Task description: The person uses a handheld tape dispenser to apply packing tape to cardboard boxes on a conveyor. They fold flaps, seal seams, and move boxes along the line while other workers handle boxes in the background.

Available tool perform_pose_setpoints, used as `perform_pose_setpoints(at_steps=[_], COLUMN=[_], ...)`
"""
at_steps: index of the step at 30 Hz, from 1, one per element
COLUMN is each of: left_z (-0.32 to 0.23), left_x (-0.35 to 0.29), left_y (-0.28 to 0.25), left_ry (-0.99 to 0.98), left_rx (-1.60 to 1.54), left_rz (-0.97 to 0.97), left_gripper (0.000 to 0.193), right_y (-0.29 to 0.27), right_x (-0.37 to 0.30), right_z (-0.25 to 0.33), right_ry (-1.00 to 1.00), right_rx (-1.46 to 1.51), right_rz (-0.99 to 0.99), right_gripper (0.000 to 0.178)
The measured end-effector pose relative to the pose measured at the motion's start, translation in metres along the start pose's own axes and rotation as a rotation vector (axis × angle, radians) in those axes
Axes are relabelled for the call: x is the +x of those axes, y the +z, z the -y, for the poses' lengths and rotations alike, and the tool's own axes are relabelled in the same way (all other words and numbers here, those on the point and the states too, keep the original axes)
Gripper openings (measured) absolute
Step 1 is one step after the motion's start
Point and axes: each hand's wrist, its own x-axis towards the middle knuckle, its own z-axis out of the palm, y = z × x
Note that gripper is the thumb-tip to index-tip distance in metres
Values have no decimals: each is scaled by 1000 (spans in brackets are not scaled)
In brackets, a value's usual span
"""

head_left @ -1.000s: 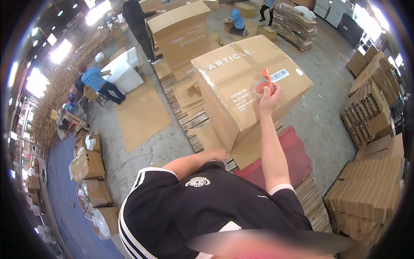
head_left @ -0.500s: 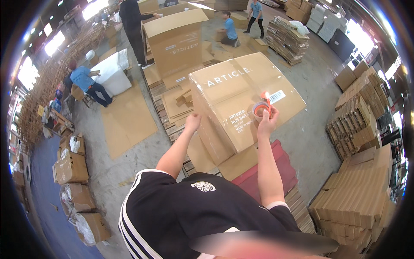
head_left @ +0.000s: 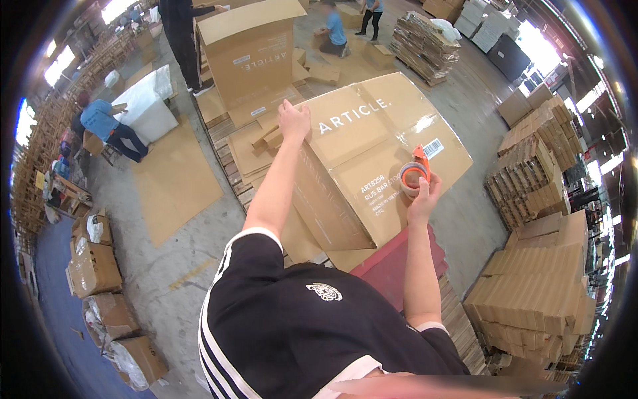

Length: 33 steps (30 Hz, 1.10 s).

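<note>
A large brown cardboard box (head_left: 359, 143), taped with clear tape, lies in front of me with its printed top face up. My left hand (head_left: 294, 121) reaches to the far left corner of the box and appears to touch it, fingers bent but apart. My right hand (head_left: 424, 199) is over the box's right part, closed on an orange tape dispenser (head_left: 420, 158). A tape roll (head_left: 413, 178) sits in the dispenser, near a white barcode label (head_left: 433, 147) on the box. The underside of my left hand is hidden.
A tall open carton (head_left: 249, 70) stands beyond the box, with a person in dark clothes beside it. Flat cardboard and pallet slats (head_left: 226, 156) lie to the left. A maroon sheet (head_left: 389, 269) shows under the near right side. Stacked cardboard (head_left: 531, 286) stands right.
My left hand has moved forward along the box's left side to its far corner. My right hand, still holding the tape dispenser, has shifted slightly right and nearer. The view has shifted.
</note>
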Motion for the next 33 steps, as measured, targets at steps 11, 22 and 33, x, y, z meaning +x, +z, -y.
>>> perform_pose_setpoints(at_steps=[11, 22, 33], left_z=[12, -9, -13], left_x=[1, -18, -18], left_y=[23, 26, 20], left_ry=[-94, -49, -90], left_rx=[-428, -354, -373], left_rz=[-63, -95, -26], left_gripper=[69, 39, 34], right_y=[-26, -37, -23], right_x=[8, 2, -6], right_z=[11, 25, 37], right_ry=[93, 18, 14], right_rx=[171, 33, -128], right_rz=[50, 20, -64], right_gripper=[34, 31, 34])
